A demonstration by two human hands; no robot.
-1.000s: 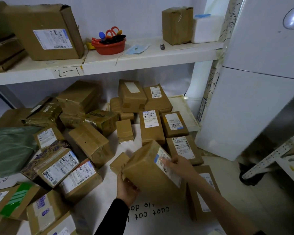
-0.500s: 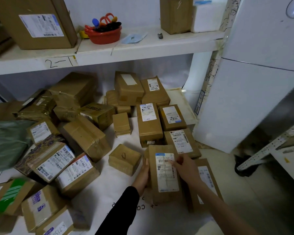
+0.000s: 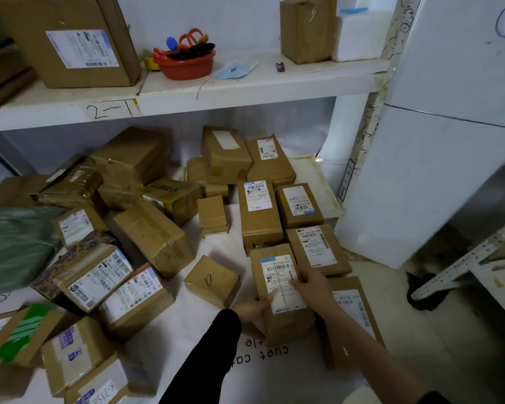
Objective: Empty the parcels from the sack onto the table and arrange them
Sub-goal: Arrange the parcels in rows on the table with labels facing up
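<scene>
1. Left hand (image 3: 252,310) gripping parcel (image 3: 286,325) at its 7 o'clock corner, thumb on top; right hand (image 3: 312,287) flat on the label, pressing, not clasping.
2. Parcel flat on bench (image 3: 187,339), butting the long box (image 3: 260,225) at 12 o'clock.
3. Risk if shoved toward 12: skewing that box; if slid toward 3: riding up on neighbouring parcel (image 3: 365,313).
4. Long axis 12–6; label up, barcode end toward 12.

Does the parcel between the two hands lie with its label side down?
No, the parcel lies label up, the left hand holding its edge and the right hand resting on the label.
</scene>
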